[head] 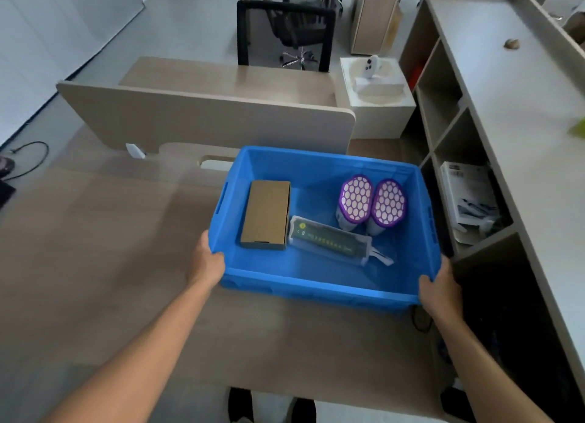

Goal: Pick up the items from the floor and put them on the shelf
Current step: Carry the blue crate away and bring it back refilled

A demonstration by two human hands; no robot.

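A blue plastic crate is over the wooden desk, at its right side. My left hand grips the crate's near left corner, and my right hand grips its near right corner. Inside lie a brown cardboard box, a flat dark packet in clear wrap, and two purple-and-white honeycomb filters standing side by side. The open shelf unit stands just right of the crate.
A beige desk divider runs behind the crate. Beyond it are a black office chair and a white cabinet with a small device on top. One shelf compartment holds a white box. My black shoes show under the desk edge.
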